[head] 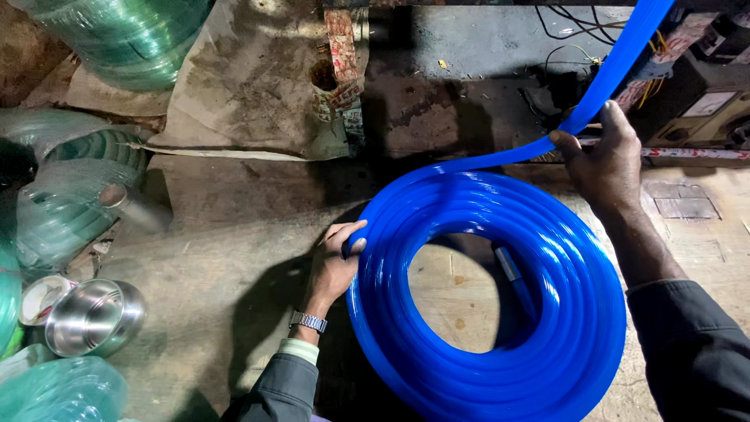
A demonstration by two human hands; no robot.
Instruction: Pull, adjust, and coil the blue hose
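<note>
A coil of blue hose (484, 297) lies flat on the worn surface (234, 258), the left hand (334, 266) with fingers curled over its outer edge to steady it while the right hand (605, 160) grips the incoming length, guiding it onto the top turn.

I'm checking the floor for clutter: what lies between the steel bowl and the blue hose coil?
In the head view, only the left hand and its sleeve, over bare floor.
</note>
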